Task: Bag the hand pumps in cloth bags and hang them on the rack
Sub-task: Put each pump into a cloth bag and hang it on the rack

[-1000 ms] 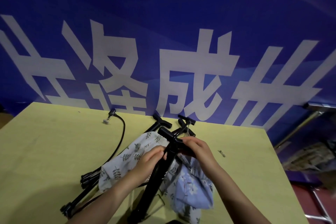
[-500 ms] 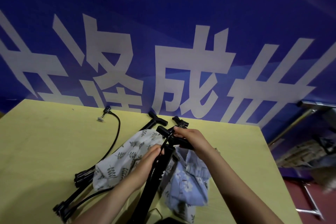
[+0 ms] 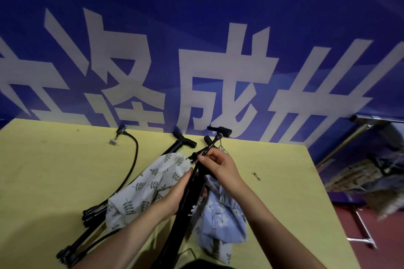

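From the head camera, a yellow table (image 3: pixel 54 181) stands against a blue banner (image 3: pixel 196 17) printed with large white characters. Near the middle of the table, the left hand (image 3: pixel 175 192) wraps its fingers around the black barrel of a hand pump (image 3: pixel 185 207) that runs tilted from the bottom edge of the picture up toward the banner. The right hand (image 3: pixel 220 170) sits just above it, fingers curled and pinching the pump's thin black hose (image 3: pixel 213 144), whose nozzle end (image 3: pixel 220 131) sticks up past the table's far edge. Under and beside the hands lie two cloth bags: a pale leaf-print bag (image 3: pixel 144 185) to the left, touching the pump, and a blue flowered bag (image 3: pixel 223 220) to the right, below the right wrist. More black pumps (image 3: pixel 87 220) lie on the table to the left, partly covered by the leaf-print bag, one with its T-handle (image 3: pixel 184 141) pointing at the banner. A loose black hose (image 3: pixel 133 159) curves across the tabletop. At the right edge, a metal rack (image 3: pixel 349 137) stands beyond the table.
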Tool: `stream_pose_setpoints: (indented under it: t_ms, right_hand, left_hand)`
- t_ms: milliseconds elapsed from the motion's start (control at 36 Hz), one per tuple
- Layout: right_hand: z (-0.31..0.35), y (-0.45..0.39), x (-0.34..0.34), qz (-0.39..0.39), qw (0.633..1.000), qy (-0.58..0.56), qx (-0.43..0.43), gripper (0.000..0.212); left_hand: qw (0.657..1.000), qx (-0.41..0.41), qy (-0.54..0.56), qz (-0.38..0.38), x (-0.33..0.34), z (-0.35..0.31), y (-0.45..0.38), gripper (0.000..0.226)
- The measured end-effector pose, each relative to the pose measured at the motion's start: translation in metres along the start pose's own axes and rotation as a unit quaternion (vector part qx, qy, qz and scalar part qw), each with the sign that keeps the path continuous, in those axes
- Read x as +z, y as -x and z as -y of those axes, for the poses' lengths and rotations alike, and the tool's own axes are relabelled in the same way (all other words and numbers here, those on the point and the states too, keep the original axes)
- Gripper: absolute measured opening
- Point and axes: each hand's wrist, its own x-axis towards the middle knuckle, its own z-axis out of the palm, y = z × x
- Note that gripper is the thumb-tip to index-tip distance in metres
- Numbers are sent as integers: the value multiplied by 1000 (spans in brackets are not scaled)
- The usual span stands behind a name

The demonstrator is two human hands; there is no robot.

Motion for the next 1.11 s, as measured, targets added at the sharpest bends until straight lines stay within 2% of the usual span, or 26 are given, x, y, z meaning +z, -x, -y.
stream_pose_setpoints:
  t_ms: [56, 167, 278, 417, 500, 583, 750, 833, 861, 1000, 1111]
  right_hand:
    - [-3, -1, 2, -9, 1000, 4, -2, 19]
    - [-9, -2, 0, -57, 998, -17, 9, 16]
    - [-18, 0, 2, -90, 993, -65, 28, 18]
    - [-20, -3, 1, -100, 992, -67, 19, 22]
    - [-16, -6, -4, -79, 996, -41, 10, 19]
    - [-11, -10, -9, -55, 998, -5, 6, 19]
    - [-9, -13, -11, -69, 997, -4, 27, 21]
    - [-12, -14, -12, -85, 995, -14, 43, 20]
    - [-14, -14, -12, -88, 995, -17, 49, 21]
    - [-15, -14, -11, -92, 994, -18, 59, 31]
    - [-18, -13, -12, -97, 994, -22, 52, 27]
  left_hand:
    - [1000, 4, -2, 2, 2, 2, -2, 62]
    - [1000, 17, -12, 10, 0, 10, -7, 47]
    - [999, 27, -33, -23, -5, 7, -9, 49]
    - [994, 25, -95, -38, -6, 12, -13, 74]
    - [991, 20, -126, -33, -7, 12, -13, 78]
    - [991, -15, -134, -22, -12, 18, -19, 93]
    - [985, -22, -168, 8, 2, -6, -5, 66]
    - [984, -21, -174, 1, -2, 4, -14, 97]
    - [985, -17, -173, -6, -3, 7, -18, 98]
    - [996, -13, -88, -3, 1, -2, -14, 62]
    - [999, -30, -15, -9, 3, 8, -23, 59]
